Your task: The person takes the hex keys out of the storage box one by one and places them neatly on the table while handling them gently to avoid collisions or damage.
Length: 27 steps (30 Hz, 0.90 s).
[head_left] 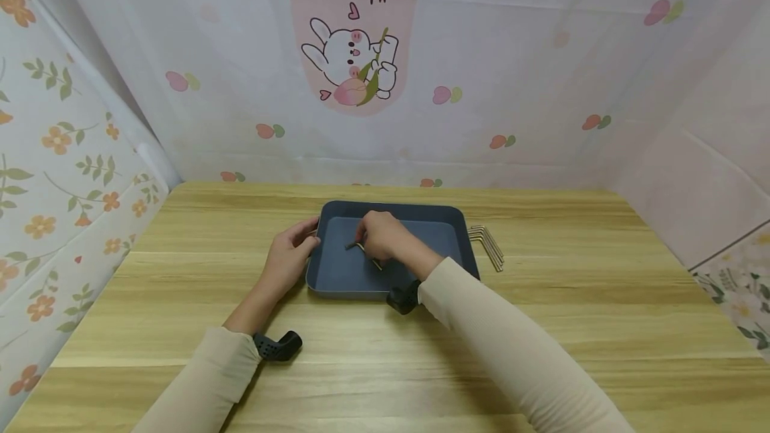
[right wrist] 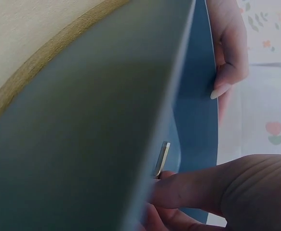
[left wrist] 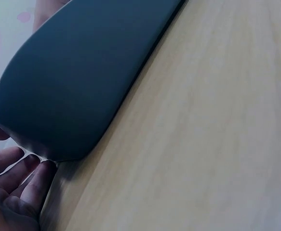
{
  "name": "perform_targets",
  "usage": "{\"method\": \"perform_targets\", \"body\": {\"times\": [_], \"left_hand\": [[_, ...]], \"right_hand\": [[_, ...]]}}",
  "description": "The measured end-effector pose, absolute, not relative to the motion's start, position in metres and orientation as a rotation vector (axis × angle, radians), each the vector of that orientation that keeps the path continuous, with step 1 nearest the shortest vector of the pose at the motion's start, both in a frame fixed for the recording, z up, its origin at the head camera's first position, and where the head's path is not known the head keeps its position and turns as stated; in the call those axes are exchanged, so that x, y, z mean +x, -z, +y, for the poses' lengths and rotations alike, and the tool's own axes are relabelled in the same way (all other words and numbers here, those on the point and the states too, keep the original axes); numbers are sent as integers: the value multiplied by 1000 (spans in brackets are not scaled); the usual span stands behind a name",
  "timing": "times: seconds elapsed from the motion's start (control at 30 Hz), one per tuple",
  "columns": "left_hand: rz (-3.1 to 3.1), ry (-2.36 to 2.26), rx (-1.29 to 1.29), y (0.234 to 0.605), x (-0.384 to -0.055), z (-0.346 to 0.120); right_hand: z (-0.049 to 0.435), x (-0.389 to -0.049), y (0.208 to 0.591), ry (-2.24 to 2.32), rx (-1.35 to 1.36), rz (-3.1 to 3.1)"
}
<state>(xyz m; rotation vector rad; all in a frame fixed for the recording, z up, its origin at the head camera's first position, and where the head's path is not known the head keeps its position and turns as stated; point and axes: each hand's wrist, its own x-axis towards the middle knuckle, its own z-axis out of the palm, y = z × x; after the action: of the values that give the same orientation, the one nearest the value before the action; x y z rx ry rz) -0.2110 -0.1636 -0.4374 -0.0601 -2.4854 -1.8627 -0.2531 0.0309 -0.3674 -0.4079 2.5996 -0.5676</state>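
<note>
A dark blue-grey rectangular tray (head_left: 421, 214) sits on the wooden table. My left hand (head_left: 287, 256) holds its left wall, thumb at the rim and fingertips against the outside, as the left wrist view shows with the fingers (left wrist: 34, 180). Inside the tray, my right hand (head_left: 385, 236) pinches a brassy L-shaped hex key (head_left: 374, 262) between thumb and fingers. One short end of the hex key (right wrist: 163, 156) sticks out past the thumb in the right wrist view, where the near tray wall hides much of the hand.
Several similar hex keys (head_left: 490, 247) lie side by side on the table (head_left: 571, 272), just off the tray's right wall. A patterned white cloth (head_left: 511, 52) hangs behind the table, with more cloth at both sides.
</note>
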Motion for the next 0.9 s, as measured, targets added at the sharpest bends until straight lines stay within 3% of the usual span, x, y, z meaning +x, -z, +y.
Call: {"method": "perform_targets", "body": {"times": [0.3, 0.9], "left_hand": [[-2487, 1860, -61, 438, -212, -165], [-2469, 1894, -65, 438, -211, -164]], "right_hand": [[27, -248, 364, 418, -546, 2642], [38, -249, 369, 500, -572, 2656]]}}
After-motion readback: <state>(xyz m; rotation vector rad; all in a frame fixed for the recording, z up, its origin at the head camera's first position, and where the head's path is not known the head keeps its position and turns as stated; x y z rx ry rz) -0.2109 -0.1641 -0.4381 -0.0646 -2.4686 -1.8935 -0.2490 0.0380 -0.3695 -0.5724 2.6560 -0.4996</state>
